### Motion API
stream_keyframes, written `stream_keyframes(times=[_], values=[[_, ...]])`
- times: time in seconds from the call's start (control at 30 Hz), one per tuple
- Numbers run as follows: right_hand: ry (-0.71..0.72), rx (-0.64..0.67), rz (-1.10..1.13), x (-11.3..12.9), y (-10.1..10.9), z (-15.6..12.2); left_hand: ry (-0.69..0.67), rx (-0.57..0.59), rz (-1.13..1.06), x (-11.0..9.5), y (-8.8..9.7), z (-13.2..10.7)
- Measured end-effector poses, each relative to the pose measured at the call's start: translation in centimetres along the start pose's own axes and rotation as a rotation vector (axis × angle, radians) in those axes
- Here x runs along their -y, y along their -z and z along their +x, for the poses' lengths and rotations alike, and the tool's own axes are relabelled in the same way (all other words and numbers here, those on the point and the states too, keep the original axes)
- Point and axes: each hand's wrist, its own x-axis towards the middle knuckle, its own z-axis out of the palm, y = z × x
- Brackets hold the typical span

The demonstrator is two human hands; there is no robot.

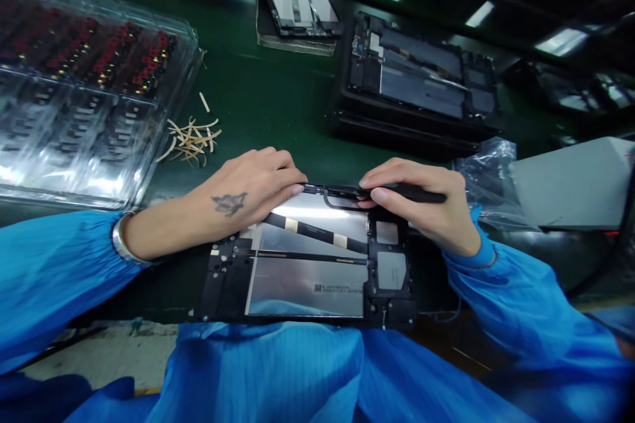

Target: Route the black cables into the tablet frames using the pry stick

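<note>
An opened tablet (307, 284) lies in front of me at the table's near edge, its silver inner plate and dark ribbon cables showing. My left hand (258, 185) reaches over its upper left part, with thumb and fingertips closed at the far edge beside a small dark part. In my right hand (421, 192) are black tweezers (417, 193), pinched between thumb and fingers. They lie nearly level along the same far edge, their tips pointing left towards my left fingertips. What the tips touch is too small to make out.
At left, a clear plastic tray (186, 73) holds small red and black parts in rows. Near it is a pile of pale strips (193, 139). Stacked tablet bodies (411, 79) stand at back right, another tablet frame (297, 0) behind. A plastic bag (491, 178) and a pale box (570, 178) sit at right.
</note>
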Motion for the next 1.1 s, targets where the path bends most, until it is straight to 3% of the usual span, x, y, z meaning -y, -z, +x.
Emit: stream_keyframes(times=[0.33,0.73,1.1], values=[[0.065,0.037,-0.088,0.7,0.0,0.4,0.032,0.022,-0.013,-0.1,0.1,0.2],[-0.002,-0.042,-0.048,-0.6,-0.5,0.0,0.039,0.03,-0.003,-0.1,0.2,0.2],[0.012,-0.002,-0.028,-0.4,-0.4,0.2,0.039,0.037,0.0,-0.2,0.1,0.2]])
